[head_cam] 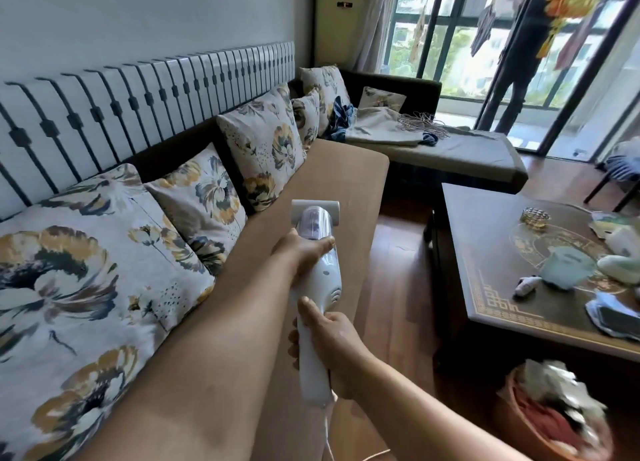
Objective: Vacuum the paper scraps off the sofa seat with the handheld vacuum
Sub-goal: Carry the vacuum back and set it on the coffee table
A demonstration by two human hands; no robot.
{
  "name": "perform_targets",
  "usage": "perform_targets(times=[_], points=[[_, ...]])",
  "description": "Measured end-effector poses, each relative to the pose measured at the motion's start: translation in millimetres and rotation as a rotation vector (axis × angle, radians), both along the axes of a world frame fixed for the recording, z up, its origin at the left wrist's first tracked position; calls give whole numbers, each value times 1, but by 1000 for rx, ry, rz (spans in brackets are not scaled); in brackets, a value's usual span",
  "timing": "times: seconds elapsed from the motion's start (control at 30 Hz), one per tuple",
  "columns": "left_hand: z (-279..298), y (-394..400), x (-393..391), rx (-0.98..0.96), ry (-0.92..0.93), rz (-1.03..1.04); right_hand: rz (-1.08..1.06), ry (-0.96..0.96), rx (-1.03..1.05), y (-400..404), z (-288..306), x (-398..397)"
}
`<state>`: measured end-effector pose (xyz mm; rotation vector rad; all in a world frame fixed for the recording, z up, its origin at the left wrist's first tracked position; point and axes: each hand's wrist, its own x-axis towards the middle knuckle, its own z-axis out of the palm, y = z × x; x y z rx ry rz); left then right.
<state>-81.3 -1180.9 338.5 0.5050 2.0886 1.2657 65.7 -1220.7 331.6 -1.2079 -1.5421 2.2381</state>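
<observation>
Handheld vacuum [317, 287] sits in both hands: the right hand [332, 346] wraps its rear handle, the left hand [304, 249] clasps the body behind the clear dust cup. Its wide head presses the tan sofa seat [332, 180] at twelve o'clock. Floral cushions [207, 197] line nine o'clock; a dark table [491, 253] stands at three.

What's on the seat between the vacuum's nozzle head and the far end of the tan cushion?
Nothing in the head view: beyond the vacuum head, the tan sofa seat runs bare to its far end, with no paper scraps showing.
</observation>
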Motion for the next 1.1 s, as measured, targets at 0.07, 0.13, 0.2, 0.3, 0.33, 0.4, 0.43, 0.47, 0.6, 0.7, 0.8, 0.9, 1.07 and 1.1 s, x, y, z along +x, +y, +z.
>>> perform_targets(times=[0.07, 0.13, 0.2, 0.3, 0.33, 0.4, 0.43, 0.47, 0.6, 0.7, 0.8, 0.9, 1.07, 1.1], points=[[5, 18, -1, 8, 17, -6, -24, 10, -16, 17, 2, -4], [8, 40, -3, 30, 22, -11, -48, 27, -38, 36, 5, -8], [11, 68, -5, 28, 24, -18, -76, 43, -53, 62, 8, -12], [14, 108, -6, 30, 28, -14, -109, 14, -29, 101, 13, -14], [15, 124, -5, 32, 35, -16, -118, 6, -21, 117, 14, -13], [21, 147, -2, 22, 34, -3, -135, -6, -15, 142, 19, -13], [26, 160, 2, 16, 24, 2, -144, -5, -18, 157, 21, -11], [31, 170, 4, 8, 11, 10, -151, -5, -15, 169, 23, -10], [42, 213, 18, -8, -12, 4, -191, 0, 2, 212, 31, -1], [45, 247, 28, -13, -27, -42, -256, 15, 4, 240, 33, 8], [53, 279, 42, -5, -28, -108, -342, 27, 51, 266, 31, 16], [60, 315, 56, 19, -32, -183, -412, 17, 91, 298, 34, 25], [66, 375, 64, 90, -50, -304, -526, 24, 138, 352, 34, 26], [67, 392, 62, 103, -62, -332, -551, 32, 166, 367, 33, 23]])
